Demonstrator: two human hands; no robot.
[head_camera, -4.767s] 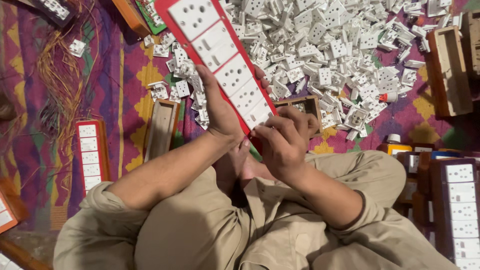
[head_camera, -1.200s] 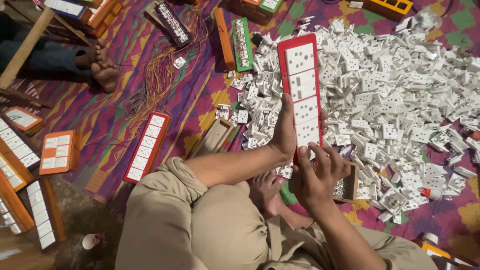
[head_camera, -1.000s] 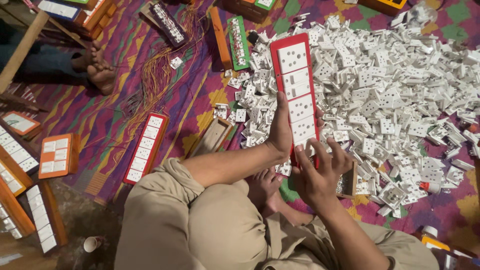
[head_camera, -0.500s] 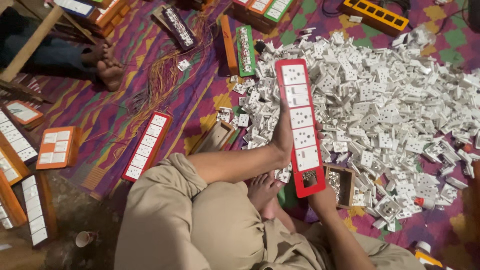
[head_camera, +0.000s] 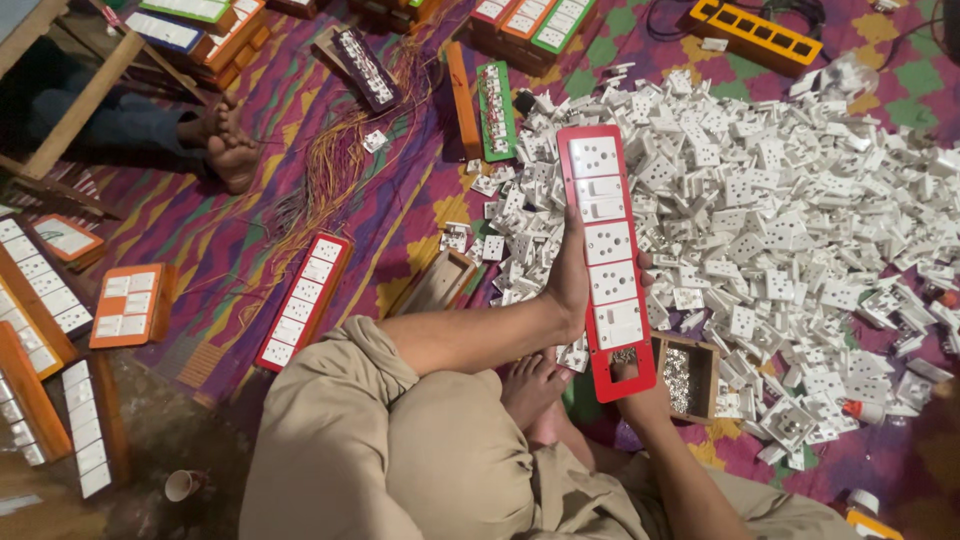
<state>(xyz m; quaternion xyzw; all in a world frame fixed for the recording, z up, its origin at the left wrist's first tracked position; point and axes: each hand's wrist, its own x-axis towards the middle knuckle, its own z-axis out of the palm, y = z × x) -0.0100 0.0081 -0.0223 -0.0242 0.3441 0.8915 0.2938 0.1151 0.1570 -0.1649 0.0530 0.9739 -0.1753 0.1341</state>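
Covering the 12-to-4 o'clock part of the patterned purple cloth (head_camera: 300, 200), a heap of loose white switch and socket modules (head_camera: 800, 220) is the biggest thing in view.

Red switch-board panel (head_camera: 607, 262) sits at centre, held up over the heap's near edge. Long axis runs roughly 12 to 6, top end tipped slightly toward 11. White modules fill its upper five slots; the lowest cutout is empty.

Left hand (head_camera: 570, 275) wraps the panel's left edge at mid-length, fingers pressed shut around it from behind. Right hand (head_camera: 640, 395) is at the panel's bottom end, mostly hidden behind it; a finger shows through the empty cutout, but I cannot tell how its grip is set.

Other panels, by place:
- red one with white modules (head_camera: 303, 300) at 9 o'clock, lying flat, long axis 1 to 7
- orange panels with white modules (head_camera: 130, 305) further out at 9
- green strip (head_camera: 493, 110) and orange strip (head_camera: 458, 90) at 12, side by side
- orange multi-socket strip (head_camera: 755, 30) at 1 o'clock, near the top edge

Small wooden box of screws (head_camera: 685, 378) just right of the panel's bottom end. Open wooden box (head_camera: 435, 285) at 9, close to the left forearm. Bundle of thin coloured wires (head_camera: 320, 180) at 10–11. Another person's bare feet (head_camera: 225, 145) at 10. Paper cup (head_camera: 183, 485) at 7.
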